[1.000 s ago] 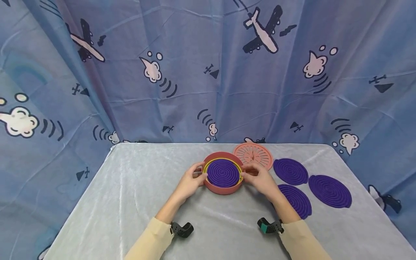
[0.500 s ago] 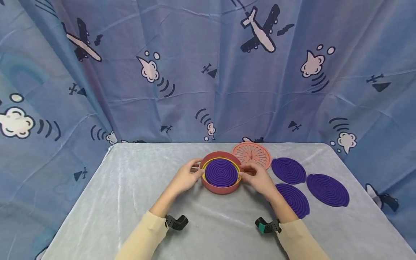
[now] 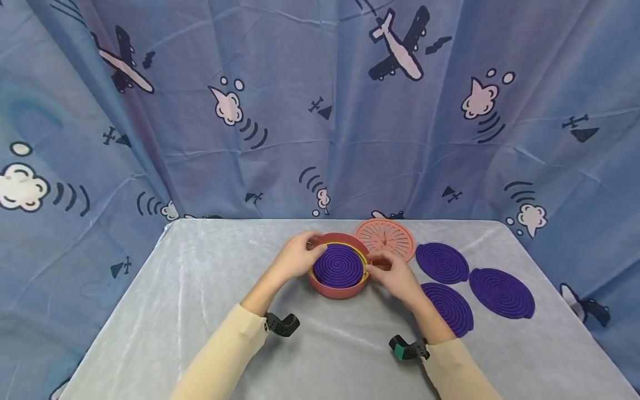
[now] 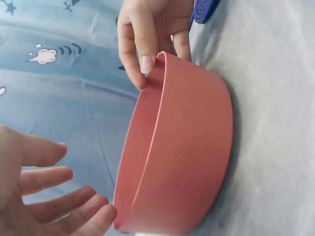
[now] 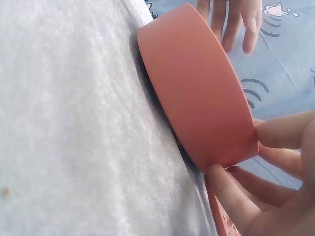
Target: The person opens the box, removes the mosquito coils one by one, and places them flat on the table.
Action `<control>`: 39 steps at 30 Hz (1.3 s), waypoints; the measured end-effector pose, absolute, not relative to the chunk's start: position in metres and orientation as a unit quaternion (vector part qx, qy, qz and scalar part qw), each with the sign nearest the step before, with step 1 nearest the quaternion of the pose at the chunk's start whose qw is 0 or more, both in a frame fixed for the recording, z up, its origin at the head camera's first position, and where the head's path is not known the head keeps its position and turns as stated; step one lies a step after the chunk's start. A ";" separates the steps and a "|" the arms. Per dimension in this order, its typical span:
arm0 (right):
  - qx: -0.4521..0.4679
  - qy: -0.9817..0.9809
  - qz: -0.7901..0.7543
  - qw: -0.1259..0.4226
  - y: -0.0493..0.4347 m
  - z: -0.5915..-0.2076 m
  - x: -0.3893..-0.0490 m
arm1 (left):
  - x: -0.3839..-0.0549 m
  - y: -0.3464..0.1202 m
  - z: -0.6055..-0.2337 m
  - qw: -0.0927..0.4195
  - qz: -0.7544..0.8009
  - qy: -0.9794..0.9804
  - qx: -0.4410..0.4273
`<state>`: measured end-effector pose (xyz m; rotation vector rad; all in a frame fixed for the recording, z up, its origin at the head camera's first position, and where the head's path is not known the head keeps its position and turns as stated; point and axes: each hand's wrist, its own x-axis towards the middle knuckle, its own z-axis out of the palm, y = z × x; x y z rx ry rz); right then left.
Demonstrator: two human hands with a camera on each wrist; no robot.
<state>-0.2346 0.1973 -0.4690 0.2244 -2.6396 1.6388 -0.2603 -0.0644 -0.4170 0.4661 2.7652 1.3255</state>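
Observation:
A round salmon-red container [image 3: 336, 293] stands on the table, with a purple spiral mat [image 3: 338, 266] lying inside a yellow ring [image 3: 361, 254] in it. My right hand [image 3: 395, 273] pinches the container's right side; in the right wrist view its thumb is at the rim and other fingers touch the outer wall. Over the upper left rim is my left hand [image 3: 298, 256]. The left wrist view shows that left hand [image 4: 54, 196] with fingers spread, loosely bent and holding nothing, close to the rim. Both wrist views hide the container's contents.
Behind the container lies a slotted coral-coloured disc [image 3: 385, 240]. Three more purple spiral mats lie to the right: one at the back [image 3: 442, 263], one at the far right [image 3: 502, 293] and one beside my right forearm [image 3: 452, 311]. A patterned blue curtain [image 3: 280, 111] hangs behind the table.
My left hand has let go of the container's left side and moved up and right over the rim. The right hand keeps its hold; the container stays nearly in place.

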 end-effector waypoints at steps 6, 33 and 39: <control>0.075 -0.850 0.521 0.018 0.197 -0.469 -0.234 | -0.269 -0.048 -0.419 0.019 0.425 0.893 0.148; 0.070 -0.855 0.513 0.013 0.194 -0.464 -0.233 | -0.279 -0.021 -0.436 0.051 0.363 0.923 0.116; 0.069 -0.853 0.518 0.011 0.195 -0.465 -0.232 | -0.275 -0.022 -0.440 0.019 0.395 0.910 0.126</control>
